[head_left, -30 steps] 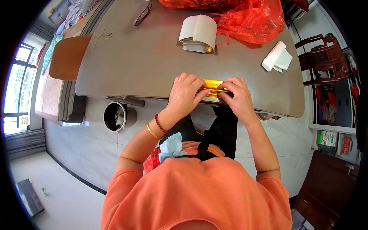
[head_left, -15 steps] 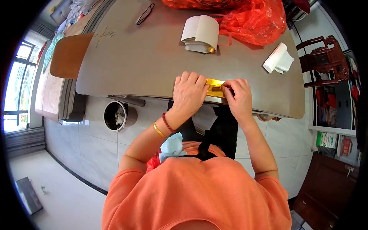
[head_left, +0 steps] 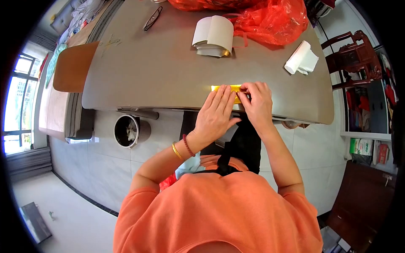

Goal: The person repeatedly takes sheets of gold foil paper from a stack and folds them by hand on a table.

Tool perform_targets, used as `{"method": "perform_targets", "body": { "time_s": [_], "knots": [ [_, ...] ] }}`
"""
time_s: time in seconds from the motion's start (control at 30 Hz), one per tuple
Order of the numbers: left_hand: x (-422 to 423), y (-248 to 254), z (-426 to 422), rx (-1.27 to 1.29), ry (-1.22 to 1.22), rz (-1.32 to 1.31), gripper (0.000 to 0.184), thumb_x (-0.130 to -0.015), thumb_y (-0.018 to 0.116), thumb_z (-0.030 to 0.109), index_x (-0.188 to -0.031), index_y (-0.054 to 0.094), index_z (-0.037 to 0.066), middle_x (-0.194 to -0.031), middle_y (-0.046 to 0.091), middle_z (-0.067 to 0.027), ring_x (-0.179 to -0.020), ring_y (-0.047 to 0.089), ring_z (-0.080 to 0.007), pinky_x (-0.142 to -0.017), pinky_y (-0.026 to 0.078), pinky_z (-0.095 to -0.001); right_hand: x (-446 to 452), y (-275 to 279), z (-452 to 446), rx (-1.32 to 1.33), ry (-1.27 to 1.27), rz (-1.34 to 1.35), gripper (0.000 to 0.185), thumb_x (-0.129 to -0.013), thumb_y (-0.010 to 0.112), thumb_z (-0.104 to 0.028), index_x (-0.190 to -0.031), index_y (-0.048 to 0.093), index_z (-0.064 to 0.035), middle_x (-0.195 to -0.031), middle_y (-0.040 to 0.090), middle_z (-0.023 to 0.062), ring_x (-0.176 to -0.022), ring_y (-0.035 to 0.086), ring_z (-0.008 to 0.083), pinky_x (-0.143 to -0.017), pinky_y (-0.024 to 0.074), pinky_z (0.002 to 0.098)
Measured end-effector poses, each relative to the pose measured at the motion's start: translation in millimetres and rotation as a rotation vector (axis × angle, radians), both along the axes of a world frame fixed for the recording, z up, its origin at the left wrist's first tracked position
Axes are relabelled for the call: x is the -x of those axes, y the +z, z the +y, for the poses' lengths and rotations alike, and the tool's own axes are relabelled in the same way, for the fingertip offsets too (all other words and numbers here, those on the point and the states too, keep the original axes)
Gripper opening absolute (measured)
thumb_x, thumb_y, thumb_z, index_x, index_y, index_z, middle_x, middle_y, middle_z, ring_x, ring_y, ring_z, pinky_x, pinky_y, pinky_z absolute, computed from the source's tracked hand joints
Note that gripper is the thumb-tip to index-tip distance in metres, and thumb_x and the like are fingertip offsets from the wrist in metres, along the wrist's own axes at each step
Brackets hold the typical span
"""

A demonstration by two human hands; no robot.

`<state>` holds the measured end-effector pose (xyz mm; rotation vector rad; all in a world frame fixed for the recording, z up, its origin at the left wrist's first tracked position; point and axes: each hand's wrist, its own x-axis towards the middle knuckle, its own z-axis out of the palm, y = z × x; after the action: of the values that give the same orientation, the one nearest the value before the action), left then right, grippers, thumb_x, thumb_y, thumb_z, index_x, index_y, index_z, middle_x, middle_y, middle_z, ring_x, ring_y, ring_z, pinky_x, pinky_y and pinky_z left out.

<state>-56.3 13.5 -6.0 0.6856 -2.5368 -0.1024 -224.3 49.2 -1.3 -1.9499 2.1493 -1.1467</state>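
Note:
A shiny gold sheet (head_left: 237, 88) lies at the near edge of the grey-brown table (head_left: 160, 71), partly hidden by both hands. Flat on its left part rests my left hand (head_left: 216, 114), fingers stretched out and thumb held apart. My right hand (head_left: 257, 103) has its thumb and fingertips pinched at the sheet's right end. Farther back stands a curled stack of white paper (head_left: 214, 34) with a bit of gold at its lower edge.
Red plastic bags (head_left: 274, 21) lie at the table's back, glasses (head_left: 152, 18) at the back left. A white roll (head_left: 300, 58) is on the right. Below the table's left part stands a bin (head_left: 126, 131); a brown chair (head_left: 75, 67) is at the left end.
My left hand has gone from gripping the gold sheet with bent fingers to lying flat over it. My right hand stays at the right end. The view has shifted slightly.

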Motion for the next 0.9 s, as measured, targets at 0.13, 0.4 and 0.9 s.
{"method": "perform_targets", "body": {
  "time_s": [0.13, 0.4, 0.9],
  "knots": [
    [2.9, -12.0, -1.1, 0.121, 0.061, -0.038, 0.067, -0.078, 0.073, 0.027, -0.133, 0.051, -0.004, -0.141, 0.05, -0.0194, -0.135, 0.044, -0.0318, -0.113, 0.034, -0.0441, -9.5, -4.7, 17.9, 0.139, 0.118, 0.226, 0.047, -0.079, 0.071, -0.012, -0.123, 0.059, -0.0032, -0.125, 0.058, 0.0146, -0.118, 0.053, 0.0331, -0.101, 0.04, 0.0472],
    [-13.3, -9.7, -1.0, 0.072, 0.105, -0.082, 0.071, -0.076, 0.075, 0.023, -0.137, 0.048, -0.002, -0.145, 0.046, -0.0176, -0.138, 0.041, -0.031, -0.115, 0.03, -0.0452, -3.9, -10.6, 44.4, -0.015, 0.079, 0.431, 0.057, -0.08, 0.067, -0.005, -0.135, 0.052, -0.0002, -0.142, 0.051, 0.012, -0.135, 0.045, 0.0277, -0.11, 0.0358, 0.0498],
    [-23.7, -10.5, -7.3, 0.138, 0.246, -0.17, 0.081, -0.07, 0.079, 0.04, -0.139, 0.051, 0.007, -0.15, 0.043, -0.008, -0.143, 0.031, -0.0303, -0.117, 0.018, -0.0546, -10.2, -10.3, 44.3, -0.03, 0.081, 0.458, 0.052, -0.083, 0.059, -0.005, -0.134, 0.052, 0.004, -0.141, 0.05, 0.0166, -0.137, 0.041, 0.0312, -0.111, 0.0344, 0.0502]
  ]
}}
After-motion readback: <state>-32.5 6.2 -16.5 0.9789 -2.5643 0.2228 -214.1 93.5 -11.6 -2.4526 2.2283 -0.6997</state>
